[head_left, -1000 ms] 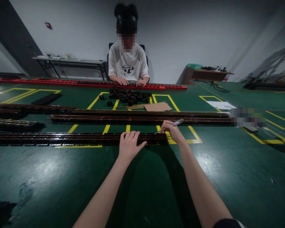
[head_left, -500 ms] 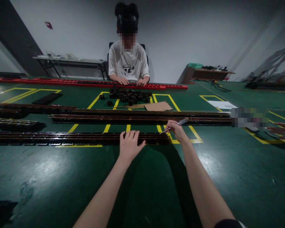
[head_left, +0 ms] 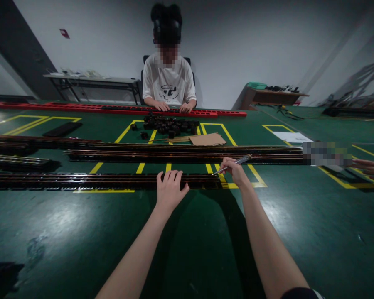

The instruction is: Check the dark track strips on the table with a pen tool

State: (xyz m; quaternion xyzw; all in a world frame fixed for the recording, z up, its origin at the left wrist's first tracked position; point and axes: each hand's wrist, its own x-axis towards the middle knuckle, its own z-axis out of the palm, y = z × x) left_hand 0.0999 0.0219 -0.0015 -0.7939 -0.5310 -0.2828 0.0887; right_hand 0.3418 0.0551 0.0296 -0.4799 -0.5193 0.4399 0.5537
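Observation:
A long black strip (head_left: 112,181) with copper-coloured lines along it lies across the green table in front of me. My left hand (head_left: 170,187) rests on the strip near its right end, fingers spread over the top and thumb held apart. In my right hand (head_left: 232,169), pinched between the fingers, is a slim silver pointed tool (head_left: 241,160); whether it is tweezers or a small screwdriver I cannot tell. Its thin tip reaches down to the strip's right end. Any small part under the tip is too small to make out.
Behind lie more black strips (head_left: 187,154), a cardboard piece (head_left: 208,139) and a pile of black parts (head_left: 171,126). Across the table a person (head_left: 168,83) has both hands on a red frame (head_left: 81,108). Another person's hand (head_left: 370,168) shows at right.
The strip's right end has shifted slightly left, along with my left hand. The silver tool has tilted a little and its tip sits slightly further right.

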